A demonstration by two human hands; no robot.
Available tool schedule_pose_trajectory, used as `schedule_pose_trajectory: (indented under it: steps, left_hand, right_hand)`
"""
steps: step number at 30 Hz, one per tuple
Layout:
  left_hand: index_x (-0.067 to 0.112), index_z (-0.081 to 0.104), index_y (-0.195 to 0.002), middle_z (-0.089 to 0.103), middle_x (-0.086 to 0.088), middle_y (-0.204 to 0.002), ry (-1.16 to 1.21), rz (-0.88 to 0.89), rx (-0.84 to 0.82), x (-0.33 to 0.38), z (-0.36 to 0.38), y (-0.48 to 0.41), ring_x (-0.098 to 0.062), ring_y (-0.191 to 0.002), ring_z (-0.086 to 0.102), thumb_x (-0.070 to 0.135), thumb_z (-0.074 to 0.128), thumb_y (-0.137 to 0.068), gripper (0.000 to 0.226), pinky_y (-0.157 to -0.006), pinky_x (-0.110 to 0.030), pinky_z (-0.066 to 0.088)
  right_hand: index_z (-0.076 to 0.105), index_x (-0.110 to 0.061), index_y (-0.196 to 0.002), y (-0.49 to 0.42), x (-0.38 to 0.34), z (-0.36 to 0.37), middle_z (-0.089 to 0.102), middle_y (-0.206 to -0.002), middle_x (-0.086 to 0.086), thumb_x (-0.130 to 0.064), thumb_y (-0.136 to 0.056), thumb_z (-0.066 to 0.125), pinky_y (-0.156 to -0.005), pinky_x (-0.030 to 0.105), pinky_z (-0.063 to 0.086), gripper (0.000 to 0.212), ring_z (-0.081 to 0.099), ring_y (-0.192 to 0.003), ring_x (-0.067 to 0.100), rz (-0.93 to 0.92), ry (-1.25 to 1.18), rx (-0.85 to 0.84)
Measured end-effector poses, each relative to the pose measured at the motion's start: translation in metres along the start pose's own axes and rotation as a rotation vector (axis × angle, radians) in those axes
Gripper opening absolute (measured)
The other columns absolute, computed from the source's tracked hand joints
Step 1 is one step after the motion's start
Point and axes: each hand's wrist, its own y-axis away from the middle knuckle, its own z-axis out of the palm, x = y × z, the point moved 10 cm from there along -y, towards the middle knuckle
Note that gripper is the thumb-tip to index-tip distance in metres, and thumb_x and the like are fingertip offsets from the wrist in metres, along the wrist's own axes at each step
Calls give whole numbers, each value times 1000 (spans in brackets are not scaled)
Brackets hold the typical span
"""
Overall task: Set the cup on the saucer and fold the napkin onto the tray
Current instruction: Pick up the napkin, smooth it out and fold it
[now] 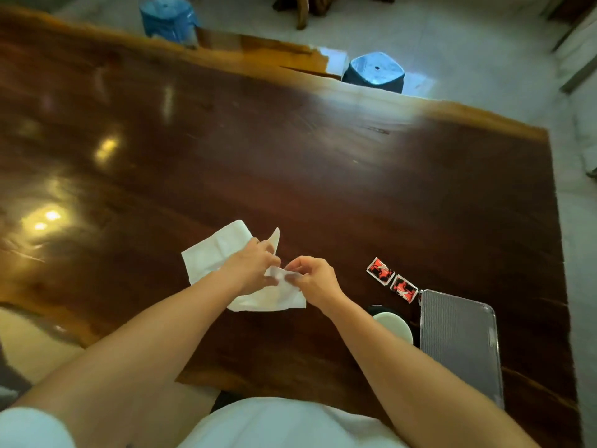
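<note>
Nearest, white clothing at the bottom edge, both bare forearms reaching out over the dark glossy wooden worktop (323, 176). At near right, a ribbed silver tray (458, 337) lying flat on the worktop. Just left of it, a white cup (392, 326) sitting on a dark saucer (376, 309), partly hidden behind the right forearm. Just beyond the tray's far-left corner, two red-and-black sachets (391, 279) side by side. Toward the middle, a white napkin (213, 253) spread on the worktop, well apart from the tray, one corner lifted. Left hand (250, 266) on top of the napkin, fingers closed on the raised fold. Right hand (315, 279) pinching the napkin's near-right part between thumb and fingertips. Far off, beyond the worktop's edge, two blue stools (373, 72) on a pale floor.
</note>
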Motion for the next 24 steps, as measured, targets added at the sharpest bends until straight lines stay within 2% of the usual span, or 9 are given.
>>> schedule_pose_trajectory:
  steps: [4,6,9,11,14,17,19,21,24]
  left_hand:
    - [25,76,-104,59,1,-127,-111,-9,197,3,-47,16,-22,-120,42,49,62,-91,31,-89,-34,47]
    - [25,78,-99,58,-2,-133,-223,14,293,11,-74,24,-25,-126,39,49,62,-90,30,-92,-40,47]
    - [24,78,-88,51,-5,-146,-293,60,442,26,-118,39,-31,-137,33,45,63,-92,26,-99,-46,42]
    - [24,78,-92,54,-3,-144,-277,101,508,35,-144,45,-30,-138,34,40,61,-95,23,-102,-45,37]
    - [20,71,-92,70,0,-113,-244,119,599,43,-183,53,-23,-117,55,35,50,-100,27,-97,-39,34]
    - [18,52,-77,70,-2,-79,-138,135,657,49,-221,65,-24,-75,66,33,48,-103,30,-89,-36,36]
    - [13,53,-79,67,-6,-76,-124,150,669,49,-238,72,-27,-69,66,31,50,-102,29,-76,-35,45]
    - [10,52,-83,59,-4,-75,-83,114,679,38,-254,77,-29,-70,63,31,49,-102,29,-65,-38,52]
    - [12,51,-81,58,-1,-74,-96,84,741,23,-280,87,-22,-67,63,32,51,-101,28,-61,-33,52]
  right_hand:
    - [77,-29,-80,10,-19,-30,67,-87,-10,-22,-85,77,-70,27,50,9,61,-85,10,-111,115,126]
    - [77,-26,-83,15,-37,-44,64,-99,-8,-26,-84,78,-79,31,46,1,53,-96,13,-217,259,192]
    - [75,-24,-80,30,-82,-52,63,-120,-8,-34,-85,75,-93,38,40,11,41,-116,18,-442,493,251]
    - [69,-21,-76,38,-108,-51,68,-110,-5,-34,-86,74,-89,42,49,17,51,-107,17,-527,498,215]
    - [64,-19,-84,42,-131,-52,68,-82,-4,-33,-88,72,-70,41,61,16,63,-73,17,-527,453,112]
    - [65,-18,-88,42,-151,-74,67,-77,0,-28,-90,71,-68,40,59,12,62,-68,21,-556,497,131]
    - [68,-14,-86,39,-161,-95,68,-78,6,-24,-90,69,-68,41,57,11,62,-69,25,-537,542,149]
    - [70,-13,-81,36,-172,-115,69,-78,4,-18,-90,66,-64,38,56,11,62,-68,21,-520,602,156]
    - [65,-18,-70,36,-194,-143,62,-76,-1,-10,-89,63,-57,26,43,20,55,-67,15,-529,721,222]
